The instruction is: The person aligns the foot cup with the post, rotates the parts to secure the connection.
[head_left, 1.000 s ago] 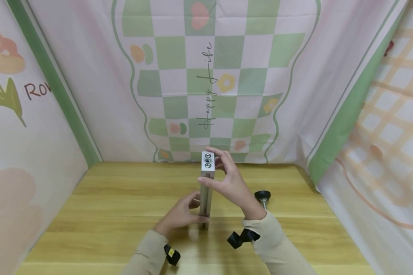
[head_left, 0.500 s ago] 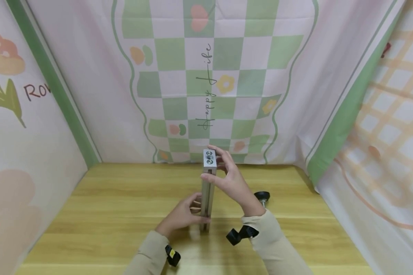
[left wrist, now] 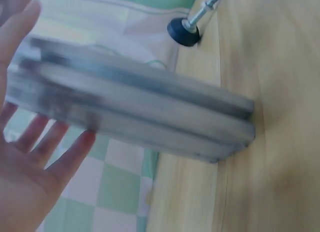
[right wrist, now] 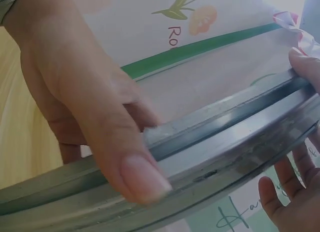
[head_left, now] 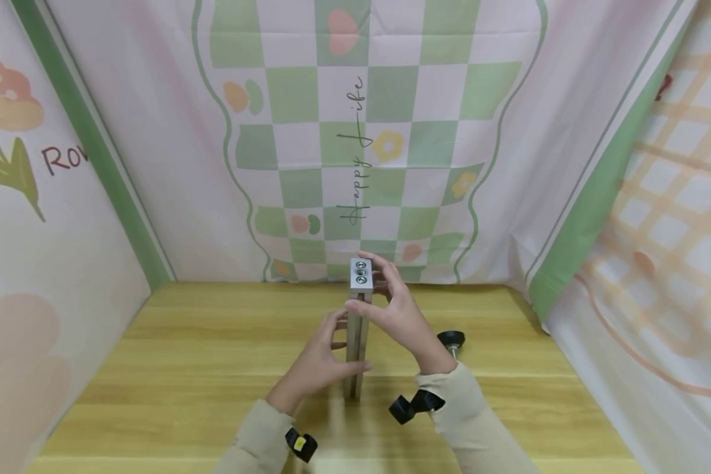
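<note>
An aluminium extrusion (head_left: 353,355) with slots along its sides stands nearly upright, lower end right at the tabletop. Two round screw-like fittings with a hole between them show on its top face. My right hand (head_left: 401,316) grips it near the top, thumb on the near side and fingers behind. Lower down, my left hand (head_left: 314,365) lies around the left side with its thumb straight across the front. In the left wrist view its fingers (left wrist: 67,159) are spread and straight beside the metal. The right wrist view shows the left thumb (right wrist: 142,177) over the slotted bar.
To the right, a levelling foot (head_left: 451,339) with a black round base and metal bolt lies on the wooden table (head_left: 213,329), partly hidden by the right forearm. A patterned curtain (head_left: 308,145) hangs behind the table, with printed cloth at both sides.
My left hand has loosened and moved slightly up along the extrusion, its thumb now extended farther across. The right hand and the extrusion shifted slightly at first, then stayed nearly still.
</note>
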Demonstrator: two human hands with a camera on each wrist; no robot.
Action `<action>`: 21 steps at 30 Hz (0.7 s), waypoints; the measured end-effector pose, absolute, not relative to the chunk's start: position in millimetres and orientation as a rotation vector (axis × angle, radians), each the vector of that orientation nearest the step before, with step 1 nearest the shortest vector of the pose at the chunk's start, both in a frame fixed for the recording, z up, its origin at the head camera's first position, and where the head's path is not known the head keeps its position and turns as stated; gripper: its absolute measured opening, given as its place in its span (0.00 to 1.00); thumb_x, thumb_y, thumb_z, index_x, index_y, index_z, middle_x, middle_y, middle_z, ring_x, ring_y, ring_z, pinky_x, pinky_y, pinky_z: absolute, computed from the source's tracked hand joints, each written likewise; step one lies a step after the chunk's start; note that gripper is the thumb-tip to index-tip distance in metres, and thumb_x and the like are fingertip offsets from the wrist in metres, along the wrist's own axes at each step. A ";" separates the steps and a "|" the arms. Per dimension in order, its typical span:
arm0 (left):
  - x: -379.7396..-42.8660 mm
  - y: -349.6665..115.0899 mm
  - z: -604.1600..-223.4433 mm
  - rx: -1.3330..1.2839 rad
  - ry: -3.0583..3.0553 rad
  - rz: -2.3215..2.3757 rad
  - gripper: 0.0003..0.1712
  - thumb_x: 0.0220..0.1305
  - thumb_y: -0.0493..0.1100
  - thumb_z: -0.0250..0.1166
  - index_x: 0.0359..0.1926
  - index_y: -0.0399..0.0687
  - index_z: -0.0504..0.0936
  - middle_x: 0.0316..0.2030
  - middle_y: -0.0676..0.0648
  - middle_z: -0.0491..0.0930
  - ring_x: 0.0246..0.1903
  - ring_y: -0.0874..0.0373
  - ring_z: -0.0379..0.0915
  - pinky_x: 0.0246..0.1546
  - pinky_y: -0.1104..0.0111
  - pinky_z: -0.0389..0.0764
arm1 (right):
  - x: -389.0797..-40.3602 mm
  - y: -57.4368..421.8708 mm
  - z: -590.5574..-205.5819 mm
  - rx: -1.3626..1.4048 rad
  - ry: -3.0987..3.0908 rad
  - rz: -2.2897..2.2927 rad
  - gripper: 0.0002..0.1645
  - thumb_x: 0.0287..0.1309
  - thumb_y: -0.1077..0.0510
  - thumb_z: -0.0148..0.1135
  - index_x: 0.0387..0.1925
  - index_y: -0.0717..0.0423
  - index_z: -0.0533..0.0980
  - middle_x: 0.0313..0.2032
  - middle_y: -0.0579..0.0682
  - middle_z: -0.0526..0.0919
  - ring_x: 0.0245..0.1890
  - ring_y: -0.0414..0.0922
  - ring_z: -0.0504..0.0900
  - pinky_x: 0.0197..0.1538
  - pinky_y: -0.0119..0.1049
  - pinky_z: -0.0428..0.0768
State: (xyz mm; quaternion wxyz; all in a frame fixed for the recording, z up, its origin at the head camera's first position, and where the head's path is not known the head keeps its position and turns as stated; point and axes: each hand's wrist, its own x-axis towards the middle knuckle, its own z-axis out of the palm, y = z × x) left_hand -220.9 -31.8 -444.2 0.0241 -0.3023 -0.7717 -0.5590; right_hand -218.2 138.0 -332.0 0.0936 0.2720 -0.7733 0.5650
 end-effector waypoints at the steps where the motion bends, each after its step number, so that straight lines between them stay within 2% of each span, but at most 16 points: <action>1: -217.5 -30.3 -439.6 -0.919 -2.361 -1.717 0.54 0.43 0.51 0.75 0.67 0.70 0.50 0.60 0.56 0.56 0.56 0.55 0.60 0.48 0.61 0.74 | -215.8 136.7 -329.7 0.809 -2.282 1.701 0.44 0.50 0.54 0.68 0.66 0.37 0.56 0.54 0.45 0.65 0.50 0.44 0.68 0.54 0.45 0.68; 5: -203.8 -27.1 -422.8 -0.888 -2.255 -1.676 0.52 0.45 0.44 0.74 0.66 0.62 0.53 0.56 0.50 0.60 0.52 0.51 0.64 0.42 0.65 0.78 | -206.0 131.2 -320.2 0.822 -2.235 1.807 0.43 0.52 0.59 0.66 0.66 0.46 0.54 0.55 0.52 0.66 0.51 0.48 0.69 0.56 0.48 0.67; 8: -197.0 -26.6 -413.9 -0.888 -2.203 -1.677 0.48 0.45 0.40 0.74 0.65 0.56 0.56 0.53 0.47 0.63 0.49 0.48 0.66 0.39 0.66 0.79 | -202.6 129.3 -317.1 0.844 -2.215 1.850 0.42 0.53 0.61 0.64 0.65 0.46 0.54 0.55 0.53 0.67 0.52 0.48 0.69 0.57 0.48 0.66; 11: -194.7 -27.2 -411.0 -0.892 -2.203 -1.686 0.47 0.45 0.38 0.74 0.64 0.53 0.57 0.53 0.47 0.63 0.49 0.47 0.66 0.39 0.69 0.79 | -202.6 129.2 -317.5 0.879 -2.201 1.873 0.42 0.54 0.63 0.63 0.65 0.47 0.53 0.56 0.53 0.68 0.53 0.48 0.69 0.57 0.49 0.65; 17: -198.7 -27.6 -416.1 -0.934 -2.228 -1.672 0.47 0.48 0.39 0.72 0.66 0.54 0.55 0.55 0.45 0.61 0.50 0.48 0.66 0.39 0.69 0.79 | -203.5 130.4 -318.3 0.905 -2.189 1.869 0.43 0.55 0.64 0.62 0.66 0.51 0.50 0.57 0.54 0.68 0.53 0.48 0.69 0.56 0.51 0.65; 21: -208.0 -27.1 -430.5 -0.963 -2.241 -1.678 0.47 0.50 0.43 0.71 0.67 0.58 0.53 0.56 0.45 0.59 0.51 0.47 0.64 0.39 0.67 0.79 | -201.9 130.7 -317.7 0.892 -2.194 1.858 0.44 0.54 0.65 0.62 0.66 0.50 0.49 0.57 0.55 0.68 0.53 0.49 0.69 0.55 0.52 0.65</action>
